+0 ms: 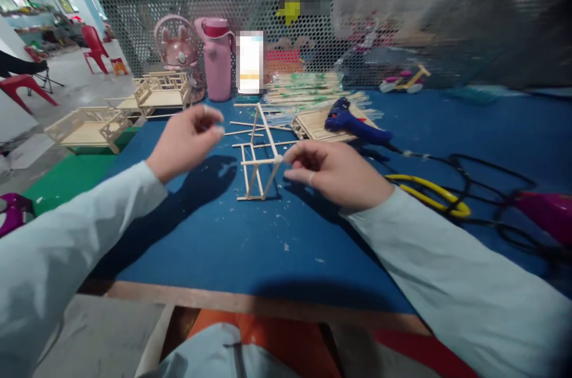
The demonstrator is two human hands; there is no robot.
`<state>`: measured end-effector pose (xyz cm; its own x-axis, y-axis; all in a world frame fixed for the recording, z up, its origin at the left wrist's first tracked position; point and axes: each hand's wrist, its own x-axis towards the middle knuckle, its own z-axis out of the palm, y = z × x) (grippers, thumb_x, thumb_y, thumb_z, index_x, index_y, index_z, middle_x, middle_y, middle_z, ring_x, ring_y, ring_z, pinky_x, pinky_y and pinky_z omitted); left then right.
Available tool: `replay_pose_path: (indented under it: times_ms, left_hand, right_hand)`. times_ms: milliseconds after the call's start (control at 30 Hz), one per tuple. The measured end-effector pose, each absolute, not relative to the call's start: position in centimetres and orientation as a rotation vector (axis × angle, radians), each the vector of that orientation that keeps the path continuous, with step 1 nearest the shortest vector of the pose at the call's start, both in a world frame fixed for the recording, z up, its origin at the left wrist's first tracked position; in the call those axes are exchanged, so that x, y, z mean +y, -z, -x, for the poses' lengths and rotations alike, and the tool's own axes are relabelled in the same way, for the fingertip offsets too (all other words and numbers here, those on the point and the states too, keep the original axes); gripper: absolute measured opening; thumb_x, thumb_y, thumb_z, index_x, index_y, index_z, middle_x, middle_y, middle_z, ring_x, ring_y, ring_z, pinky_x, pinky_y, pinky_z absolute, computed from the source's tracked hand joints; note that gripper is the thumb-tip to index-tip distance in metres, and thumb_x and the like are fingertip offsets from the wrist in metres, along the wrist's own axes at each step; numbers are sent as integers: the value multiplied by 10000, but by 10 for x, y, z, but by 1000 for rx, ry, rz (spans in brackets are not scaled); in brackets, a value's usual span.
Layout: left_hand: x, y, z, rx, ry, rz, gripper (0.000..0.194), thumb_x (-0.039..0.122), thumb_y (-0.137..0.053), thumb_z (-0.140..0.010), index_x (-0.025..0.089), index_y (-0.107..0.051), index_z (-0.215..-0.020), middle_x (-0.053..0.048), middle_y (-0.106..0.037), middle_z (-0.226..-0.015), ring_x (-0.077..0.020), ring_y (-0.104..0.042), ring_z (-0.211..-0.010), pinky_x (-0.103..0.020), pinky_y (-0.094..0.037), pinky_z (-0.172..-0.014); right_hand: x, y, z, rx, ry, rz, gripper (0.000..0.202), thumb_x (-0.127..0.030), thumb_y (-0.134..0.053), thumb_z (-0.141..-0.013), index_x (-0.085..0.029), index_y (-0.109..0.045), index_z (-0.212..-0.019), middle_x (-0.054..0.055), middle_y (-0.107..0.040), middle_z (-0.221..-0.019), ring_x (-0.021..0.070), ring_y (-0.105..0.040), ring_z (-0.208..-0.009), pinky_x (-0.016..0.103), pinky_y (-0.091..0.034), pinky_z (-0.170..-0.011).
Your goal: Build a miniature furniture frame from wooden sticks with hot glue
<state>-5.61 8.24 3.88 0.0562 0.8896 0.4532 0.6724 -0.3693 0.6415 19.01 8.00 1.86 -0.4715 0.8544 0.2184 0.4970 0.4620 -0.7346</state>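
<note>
A small frame of thin wooden sticks [255, 162] stands on the blue tabletop in front of me, with a whitish blob at its right corner. My left hand [185, 138] hovers to its left, fingers curled and thumb apart, with nothing visible between them. On the other side is my right hand [333, 172], its thumb and forefinger parted beside that corner; whether a fingertip touches the frame I cannot tell. Behind the frame lie a few loose sticks [245, 124]. A blue glue gun [357, 124] rests on a stick-built panel [308, 126] at the right.
Bundled sticks [308, 89] lie at the back near a pink bottle [218, 62] and a lit phone [250, 62]. Finished-looking stick models [89, 127] stand at left. Black cable [465, 169] and a yellow loop [433, 199] cover the right side. A perforated metal screen [134, 14] borders the back.
</note>
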Motion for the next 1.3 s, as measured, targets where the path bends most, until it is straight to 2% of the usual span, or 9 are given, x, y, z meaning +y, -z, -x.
replay_pose_path:
  times_ms: [133, 233, 267, 367, 467, 667, 800, 1067, 1300]
  left_hand:
    - [122, -50, 55, 1528, -1477, -2444, 153, 131, -531, -811, 198, -565, -944, 12, -582, -864, -124, -530, -772, -292, -420, -721]
    - [114, -37, 55, 1492, -1342, -2556, 175, 161, -492, -825, 181, -579, -976, -35, -590, -845, -144, -523, -738, -294, -420, -708]
    - [105, -31, 56, 1504, -1281, -2551, 178, 160, -493, -810, 167, -587, -960, -33, -591, -786, -145, -520, -690, -290, -419, -669]
    - [72, -17, 60, 1531, -627, -2477, 162, 201, -527, -756, 153, -608, -888, -14, -590, -712, -139, -514, -617, -265, -400, -604]
    - [48, -19, 63, 1322, -157, -2330, 168, 233, -534, -731, 163, -621, -856, 10, -593, -668, -123, -512, -584, -224, -394, -565]
    - [67, -36, 59, 1217, 27, -2207, 236, 175, -495, -658, 181, -613, -863, 21, -622, -738, -115, -519, -605, -202, -398, -574]
    - [88, -35, 53, 1226, 73, -2124, 225, 171, -503, -617, 182, -611, -813, 36, -583, -656, -121, -509, -572, -208, -385, -540]
    - [80, -24, 44, 1201, -145, -2308, 187, 130, -495, -663, 171, -632, -783, 18, -617, -673, -121, -531, -600, -215, -398, -583]
    - [115, -14, 18, 1488, -1030, -2391, 171, 149, -534, -730, 151, -655, -851, -32, -638, -744, -153, -550, -670, -274, -423, -668]
  right_hand:
    - [81, -29, -195, -2048, -536, 1171, 124, -306, -596, -770, -208, -616, -697, -10, -552, -586, 115, -452, -507, 255, -375, -496]
    - [79, -30, -196, -2213, -565, 1176, 243, -349, -499, -844, -203, -654, -727, -26, -502, -499, 117, -449, -478, 255, -373, -496]
    - [78, -28, -195, -2315, -611, 1159, 227, -338, -508, -835, -194, -668, -761, -30, -507, -505, 117, -464, -488, 252, -382, -510]
    - [77, -18, -189, -2541, -709, 1069, 164, -272, -629, -729, -165, -679, -843, -18, -578, -629, 116, -519, -574, 241, -412, -574]
    - [74, -10, -180, -2543, -730, 1021, 169, -280, -681, -690, -157, -665, -805, -12, -583, -666, 111, -519, -597, 230, -408, -575]
    - [69, -7, -173, -2459, -794, 1006, 141, -275, -668, -710, -154, -654, -782, -3, -630, -652, 116, -553, -591, 227, -429, -583]
    - [70, -5, -175, -2436, -808, 968, 128, -278, -605, -770, -173, -679, -771, 20, -708, -737, 140, -625, -678, 245, -466, -669]
    - [70, -1, -185, -2367, -651, 928, 136, -260, -590, -790, -182, -695, -752, 25, -731, -762, 150, -664, -705, 247, -481, -691]
    - [66, 0, -192, -2318, -630, 1008, 150, -279, -585, -800, -182, -683, -743, 29, -723, -749, 158, -658, -684, 265, -487, -673]
